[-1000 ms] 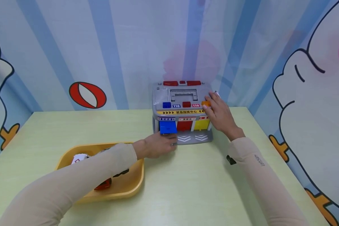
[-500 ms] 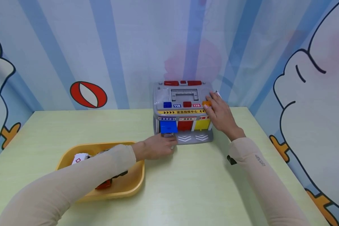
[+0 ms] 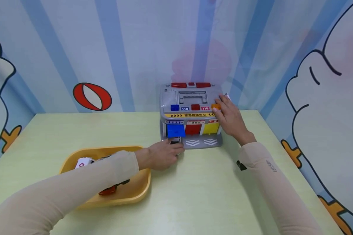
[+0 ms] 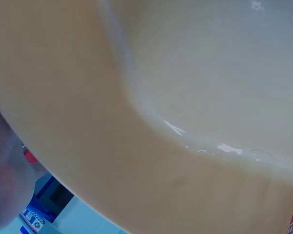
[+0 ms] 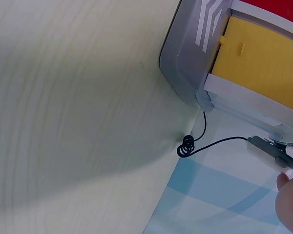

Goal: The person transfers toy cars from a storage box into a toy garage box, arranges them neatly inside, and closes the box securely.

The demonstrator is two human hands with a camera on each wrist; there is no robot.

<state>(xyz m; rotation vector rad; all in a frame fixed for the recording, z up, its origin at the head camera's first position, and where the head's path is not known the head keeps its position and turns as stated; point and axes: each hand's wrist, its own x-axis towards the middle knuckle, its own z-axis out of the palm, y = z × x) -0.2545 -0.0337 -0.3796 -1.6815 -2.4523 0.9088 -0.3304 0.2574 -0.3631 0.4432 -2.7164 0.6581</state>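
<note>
A grey toy emergency station (image 3: 169, 98) stands at the back of the table. Its blue door (image 3: 176, 131) is raised, while the red door (image 3: 193, 129) and yellow door (image 3: 210, 128) are down. Just under the blue flap, my left hand (image 3: 164, 154) holds a small toy car (image 3: 175, 140), mostly hidden by fingers and flap; a white part and dark window show. My right hand (image 3: 231, 119) rests on the station's top right corner, fingers extended beside the orange button (image 3: 216, 106). In the right wrist view, part of that hand (image 5: 290, 197) shows near a grey handset (image 5: 271, 152).
A yellow tray (image 3: 142, 187) stands at front left under my left forearm. It contains a white toy vehicle (image 3: 84, 162) and a red one (image 3: 108, 190). A coiled black cord (image 5: 187, 146) links handset and station. A striped curtain (image 3: 141, 58) hangs behind the table.
My left hand has shifted slightly back toward the front left, and more of the toy car shows below the blue flap. The right hand has stayed on the station's corner.
</note>
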